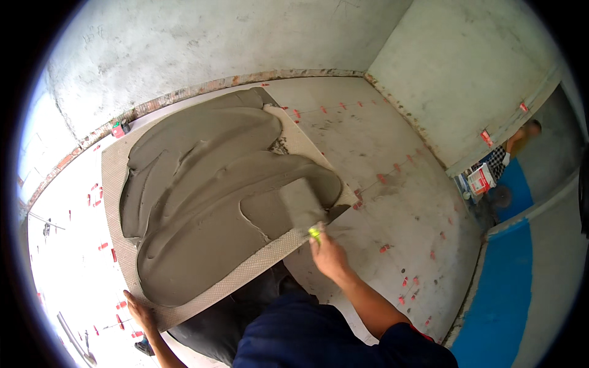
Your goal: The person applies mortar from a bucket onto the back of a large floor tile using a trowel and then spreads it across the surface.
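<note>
Textured tile, thickly coated in grey mortar, lies before a person's legs; the right hand wraps the handle of a trowel, blade over the mortar; the left hand touches the near left corner, its grip I cannot tell. Red pieces dot the pale floor.

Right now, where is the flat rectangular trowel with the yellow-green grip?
The trowel is just right of centre in the head view, in the right hand, over grey mortar on the beige tile.
</note>
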